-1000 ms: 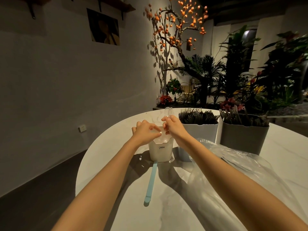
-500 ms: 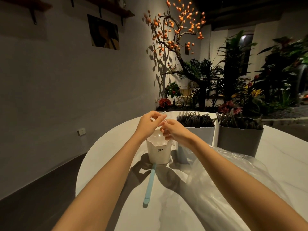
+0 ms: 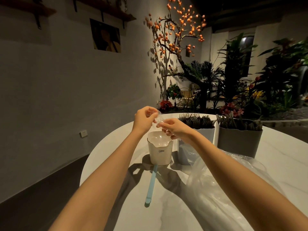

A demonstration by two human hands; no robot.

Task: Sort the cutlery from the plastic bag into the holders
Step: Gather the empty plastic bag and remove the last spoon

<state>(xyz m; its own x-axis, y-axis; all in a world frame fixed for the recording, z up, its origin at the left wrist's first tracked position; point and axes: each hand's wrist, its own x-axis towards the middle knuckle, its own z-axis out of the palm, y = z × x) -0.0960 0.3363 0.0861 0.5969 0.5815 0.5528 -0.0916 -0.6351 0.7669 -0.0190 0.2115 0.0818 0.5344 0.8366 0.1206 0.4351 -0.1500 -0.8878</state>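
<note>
Both hands meet above the cream holder [image 3: 160, 155], which has several clear plastic spoons inside. My left hand [image 3: 144, 120] pinches the bowl end of a clear spoon [image 3: 159, 116]. My right hand [image 3: 175, 129] grips clear spoon handles, whose ends stick out below its fingers. A pale blue-grey holder [image 3: 204, 133] full of dark forks stands behind my right wrist. Further right is a grey holder [image 3: 239, 140] with dark cutlery. The clear plastic bag [image 3: 221, 185] lies crumpled under my right forearm.
A light blue flat stick [image 3: 150, 184] lies on the white table [image 3: 116, 142] in front of the cream holder. The table's rounded edge runs on the left above a dark floor. Plants and an orange-fruited tree stand behind the table.
The hands have risen from the cream holder's rim. The left hand has moved up to take the spoon's bowl end, and the right hand now holds the handles lower and to the right.
</note>
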